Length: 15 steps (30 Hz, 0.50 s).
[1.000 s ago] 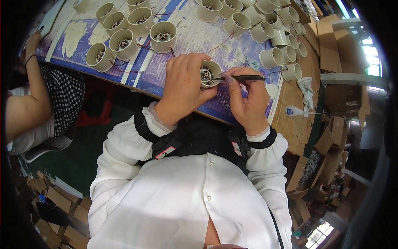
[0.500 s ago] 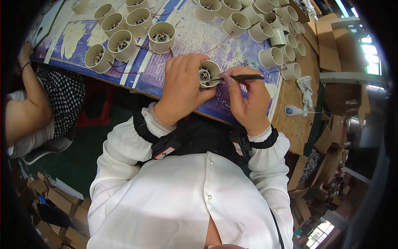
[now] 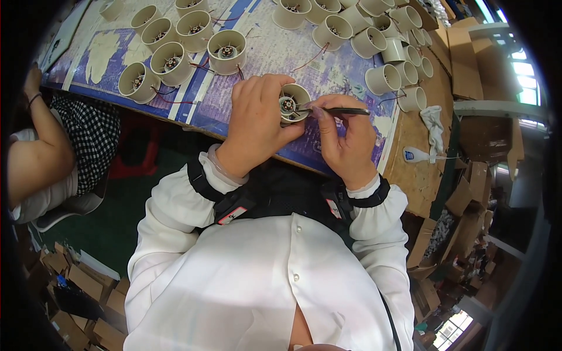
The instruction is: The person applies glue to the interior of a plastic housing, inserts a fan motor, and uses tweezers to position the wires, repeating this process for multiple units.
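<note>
My left hand is wrapped round a cream plastic cup-shaped housing at the table's near edge. The cup's mouth faces up toward me, showing a small round motor inside. In my right hand, pinched between thumb and fingers, is a slim dark pair of tweezers. Their tip reaches over the cup's rim to the motor's side; exactly what it touches is too small to tell. The cup's left side is hidden behind my left fingers.
Several similar housings with motors and thin red and dark wires stand at the table's far left. More housings crowd the far right. A white cloth and a small nozzle bottle lie right. Another person's arm is at left.
My right hand and the tweezers have shifted slightly left, with the tip further over the motor. My left hand and the housing have hardly moved.
</note>
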### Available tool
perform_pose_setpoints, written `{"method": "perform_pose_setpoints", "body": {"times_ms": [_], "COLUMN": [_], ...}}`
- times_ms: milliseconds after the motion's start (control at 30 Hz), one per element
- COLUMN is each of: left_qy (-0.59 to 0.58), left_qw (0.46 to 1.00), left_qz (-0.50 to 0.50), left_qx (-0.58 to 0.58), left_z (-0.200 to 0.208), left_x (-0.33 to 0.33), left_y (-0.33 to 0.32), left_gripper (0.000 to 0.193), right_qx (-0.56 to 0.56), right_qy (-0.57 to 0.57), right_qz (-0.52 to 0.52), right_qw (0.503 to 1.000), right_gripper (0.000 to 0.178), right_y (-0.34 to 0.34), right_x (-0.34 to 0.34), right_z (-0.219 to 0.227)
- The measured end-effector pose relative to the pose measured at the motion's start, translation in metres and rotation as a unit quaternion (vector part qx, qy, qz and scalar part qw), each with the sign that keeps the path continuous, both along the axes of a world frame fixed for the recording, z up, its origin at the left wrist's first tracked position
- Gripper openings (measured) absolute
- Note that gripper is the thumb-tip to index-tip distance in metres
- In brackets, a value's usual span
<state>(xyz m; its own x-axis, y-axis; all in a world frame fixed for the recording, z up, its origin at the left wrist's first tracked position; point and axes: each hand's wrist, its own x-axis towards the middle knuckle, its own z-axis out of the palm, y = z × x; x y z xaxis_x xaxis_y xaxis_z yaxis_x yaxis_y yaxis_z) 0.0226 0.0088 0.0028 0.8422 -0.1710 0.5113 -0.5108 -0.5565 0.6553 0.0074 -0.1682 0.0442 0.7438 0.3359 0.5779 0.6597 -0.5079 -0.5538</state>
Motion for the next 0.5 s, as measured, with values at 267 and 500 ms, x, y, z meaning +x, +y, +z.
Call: {"method": "perform_pose_setpoints", "body": {"times_ms": [267, 500], "left_qy": [0.002, -0.002], "left_qw": [1.0, 1.0], "left_qz": [0.002, 0.0], "left_qx": [0.004, -0.002], "left_z": [0.0002, 0.0009], "left_x": [-0.0001, -0.0004], "left_y": [-0.0007, -0.0014], "left_gripper": [0.062, 0.062], "right_qx": [0.012, 0.006], "right_qy": [0.019, 0.019], "right_qz": [-0.003, -0.005], "right_qw": [1.0, 1.0], "right_gripper": [0.021, 0.02], "right_y": [-0.0035, -0.0021], "right_x": [-0.001, -0.002], "right_z": [-0.0037, 0.0007]}}
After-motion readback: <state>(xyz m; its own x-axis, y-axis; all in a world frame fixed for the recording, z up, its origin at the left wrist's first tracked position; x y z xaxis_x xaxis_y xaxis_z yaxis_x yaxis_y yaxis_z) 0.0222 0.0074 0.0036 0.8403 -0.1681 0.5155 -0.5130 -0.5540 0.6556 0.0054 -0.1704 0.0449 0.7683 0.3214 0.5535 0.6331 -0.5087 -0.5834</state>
